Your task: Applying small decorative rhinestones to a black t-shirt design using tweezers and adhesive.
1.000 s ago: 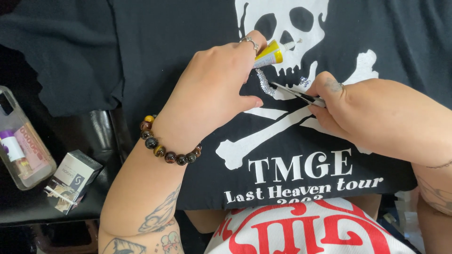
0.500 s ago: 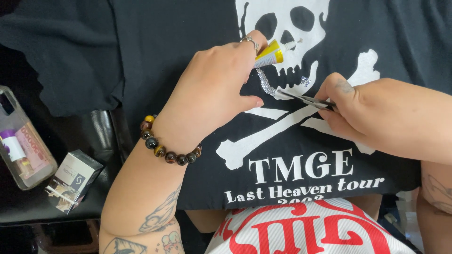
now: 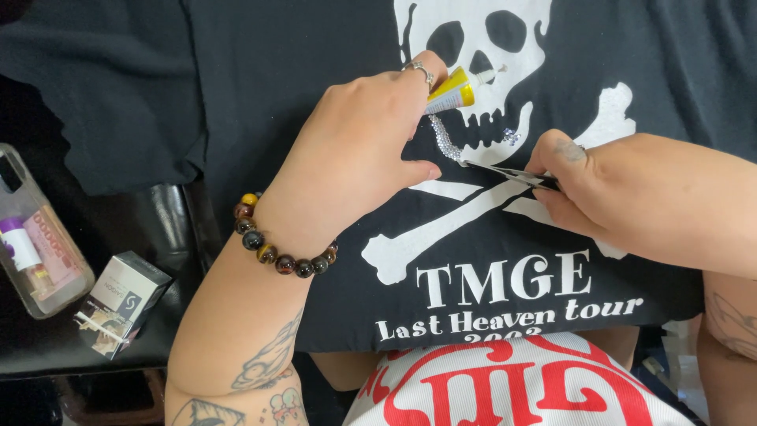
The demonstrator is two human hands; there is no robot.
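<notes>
Left hand [image 3: 355, 158] fingers pinching yellow glue tube [image 3: 451, 92], right hand [image 3: 623, 197] fingers pinching tweezers [image 3: 505, 170]

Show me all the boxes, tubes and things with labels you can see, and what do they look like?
Small yellow glue tube: in the left hand, white nozzle over the skull print.
Small grey and white cardboard box: lower left, on the dark surface, tilted.
Clear plastic case: far left edge, pink and purple labelled items inside.
</notes>
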